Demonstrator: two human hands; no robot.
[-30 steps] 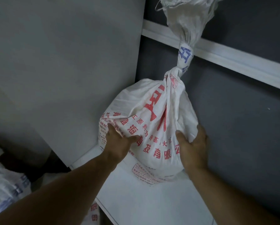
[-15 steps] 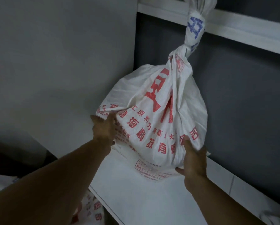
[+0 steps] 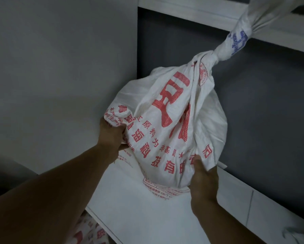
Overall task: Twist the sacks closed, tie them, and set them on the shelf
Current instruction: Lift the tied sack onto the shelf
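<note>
- Head view: I saw a white sack with red print standing on a white shelf.
- Its bottom lay on the board, far in toward the back corner.
- My view showed the left hand gripping the sack's left side, with the fingers curled into the cloth.
- The right hand held the sack low on its right side, its fingers bunched in a fold of cloth.
- The sack was tied in a knot, and the twisted neck leaned up and to the right.
- The neck crossed in front of the edge of the upper shelf, so there was little room above.
- On the left stood a grey side wall. The left hand sat in the small gap between that wall and the sack.
- A dark back panel stood close behind the sack.
- The front edge of the shelf ran down past the left arm, and I saw bare board between it and the sack.
- To the right, the board ran on open toward a small white thing in the corner of the view. I could not tell what it was.
- Below the front edge, part of another printed sack peeked out.
</note>
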